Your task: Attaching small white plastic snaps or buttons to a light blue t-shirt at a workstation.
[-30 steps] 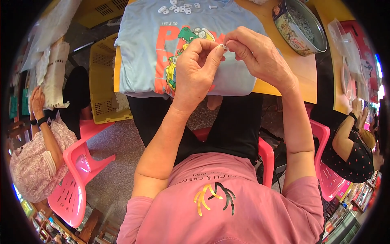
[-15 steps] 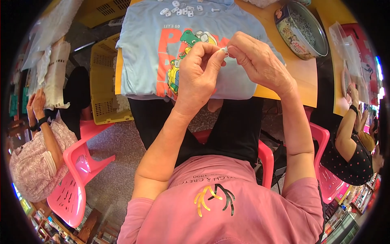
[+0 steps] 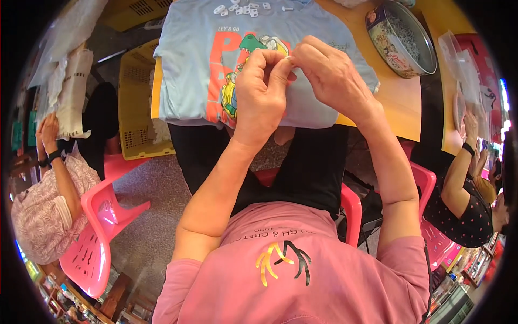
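Over the blue printed T-shirt (image 3: 183, 81), my two hands meet at the fingertips. Between thumb and bent fingers, my left hand (image 3: 263, 92) pinches a small white plastic piece (image 3: 290, 57), mostly covered by the fingertips. My right hand (image 3: 334, 78) is closed on the same spot from the right, its thumb and index finger pressed together. Whether a second tiny part sits in the right fingers cannot be made out. Beyond the hands, several loose white plastic pieces (image 3: 246, 9) lie on the shirt, with a small separate white one (image 3: 287, 8) to their right.
At the table's (image 3: 396, 108) back right stands an oval tin (image 3: 384, 43) filled with small grey metal parts (image 3: 406, 35). A yellow crate (image 3: 135, 108) is left of the table. Co-workers sit at both sides, near pink chairs (image 3: 89, 259).
Both hands have shifted slightly, the right one a little left and closer against the left fingertips. The white piece is now more covered. The whole view has moved slightly.
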The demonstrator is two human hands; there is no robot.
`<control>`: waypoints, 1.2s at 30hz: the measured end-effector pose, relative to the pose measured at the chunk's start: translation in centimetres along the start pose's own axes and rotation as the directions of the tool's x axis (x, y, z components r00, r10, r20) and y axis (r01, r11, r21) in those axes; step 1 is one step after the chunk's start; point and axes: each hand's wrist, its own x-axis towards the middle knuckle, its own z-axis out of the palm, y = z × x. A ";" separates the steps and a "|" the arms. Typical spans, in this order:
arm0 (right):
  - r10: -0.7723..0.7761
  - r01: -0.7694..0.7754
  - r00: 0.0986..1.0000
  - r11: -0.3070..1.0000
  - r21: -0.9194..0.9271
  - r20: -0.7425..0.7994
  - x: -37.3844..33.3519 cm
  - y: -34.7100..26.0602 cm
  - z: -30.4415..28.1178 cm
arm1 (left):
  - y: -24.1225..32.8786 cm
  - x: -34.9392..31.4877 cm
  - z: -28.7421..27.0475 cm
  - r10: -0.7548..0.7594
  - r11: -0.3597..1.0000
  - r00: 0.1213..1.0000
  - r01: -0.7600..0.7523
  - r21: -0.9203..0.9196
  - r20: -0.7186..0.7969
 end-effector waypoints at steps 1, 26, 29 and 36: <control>0.016 -0.016 1.000 0.999 -0.031 0.003 0.0 0.0 0.0 | 0.0 0.1 0.0 0.002 1.000 1.000 -0.002 -0.001 0.001; -0.045 0.041 0.990 0.999 0.031 0.130 0.5 0.4 -1.9 | 0.0 0.1 0.0 0.050 0.998 0.998 -0.049 -0.040 0.036; -0.057 0.051 0.993 0.997 0.057 0.102 0.6 -0.1 -1.9 | -0.2 -0.2 -0.2 0.051 0.999 0.998 -0.051 0.009 0.047; 0.044 -0.056 0.993 0.991 0.118 0.107 0.6 -0.4 -1.5 | -0.2 0.1 -0.5 0.068 0.998 0.995 -0.068 0.007 0.077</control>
